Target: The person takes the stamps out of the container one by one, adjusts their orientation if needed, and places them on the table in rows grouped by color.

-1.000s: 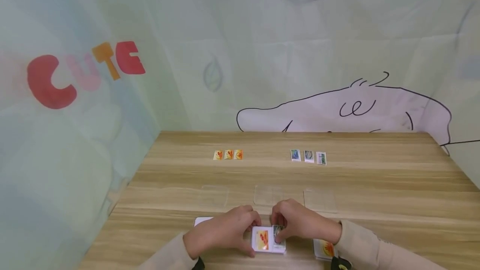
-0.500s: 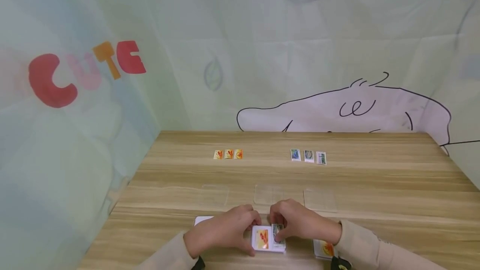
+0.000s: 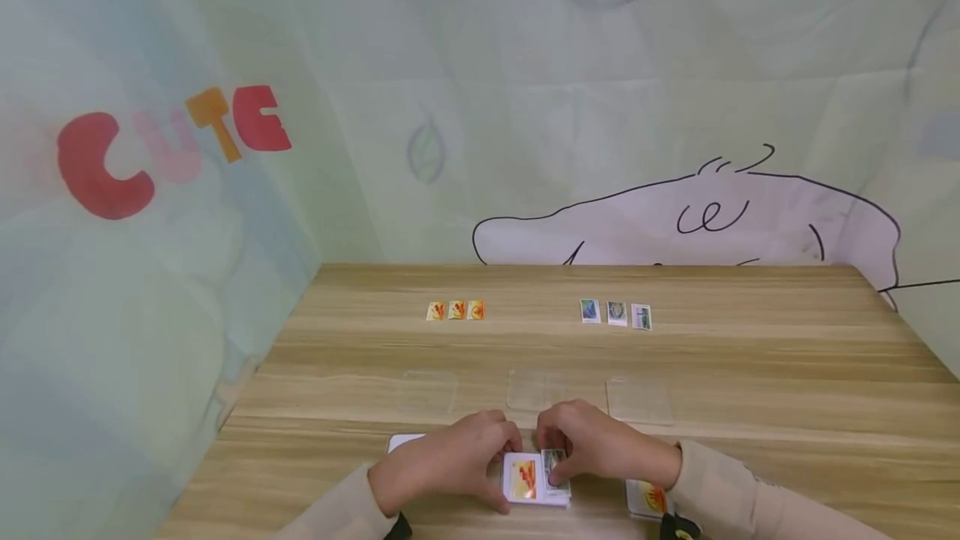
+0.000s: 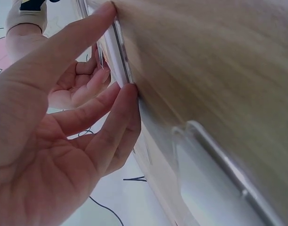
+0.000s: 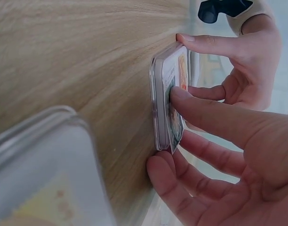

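Observation:
A flat clear case with a white face (image 3: pixel 537 501) lies on the table at the front. An orange-and-yellow stamp (image 3: pixel 524 480) is on its left half. My left hand (image 3: pixel 450 457) grips the case's left side between thumb and fingers. On the right half, my right hand (image 3: pixel 600 444) pinches a green-and-grey stamp (image 3: pixel 556 490), thumb on its face. The right wrist view shows the green-and-grey stamp's near edge (image 5: pixel 175 132) tilted away from the case (image 5: pixel 159 94) and jutting past it, with fingertips at that edge. The thumb hides part of its picture.
Another cased orange stamp (image 3: pixel 648 498) lies partly under the right wrist; a white case (image 3: pixel 405 441) shows behind the left forearm. Three clear covers (image 3: pixel 639 401) lie beyond the hands. Three orange stamps (image 3: pixel 457 310) and three blue-green ones (image 3: pixel 617 313) lie farther back.
My right hand and the green-and-grey stamp have shifted very slightly left over the case. The left hand keeps its grip in the same place.

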A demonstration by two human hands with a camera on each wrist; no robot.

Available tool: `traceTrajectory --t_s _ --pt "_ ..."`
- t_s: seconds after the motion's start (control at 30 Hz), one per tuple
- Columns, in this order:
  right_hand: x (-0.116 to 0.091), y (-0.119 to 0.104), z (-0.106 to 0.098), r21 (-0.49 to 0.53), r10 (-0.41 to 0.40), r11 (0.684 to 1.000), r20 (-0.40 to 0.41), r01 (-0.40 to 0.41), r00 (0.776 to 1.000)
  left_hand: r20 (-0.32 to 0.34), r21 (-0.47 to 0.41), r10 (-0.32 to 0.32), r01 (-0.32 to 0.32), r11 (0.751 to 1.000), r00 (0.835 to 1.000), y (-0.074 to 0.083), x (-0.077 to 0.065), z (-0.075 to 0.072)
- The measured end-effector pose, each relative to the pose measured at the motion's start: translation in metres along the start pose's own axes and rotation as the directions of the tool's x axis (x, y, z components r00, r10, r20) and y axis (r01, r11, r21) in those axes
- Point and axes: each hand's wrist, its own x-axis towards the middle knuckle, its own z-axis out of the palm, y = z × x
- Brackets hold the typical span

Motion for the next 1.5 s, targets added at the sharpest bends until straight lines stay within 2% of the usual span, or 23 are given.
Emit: traceTrajectory --t_s 0.73,1.5 --pt "0.0004 0.0018 -0.0003 -0.013 -0.018 1.000 0.001 0.018 1.000 0.005 -0.026 0.001 -0.001 1.000 1.000 0.0015 -0.0010 -0.0034" --pt "-0.0009 0.0004 -0.0004 -0.006 -0.014 1.000 -0.004 0.014 1.000 0.009 0.004 -0.006 0.006 1.000 1.000 0.0013 -0.0002 -0.0019"
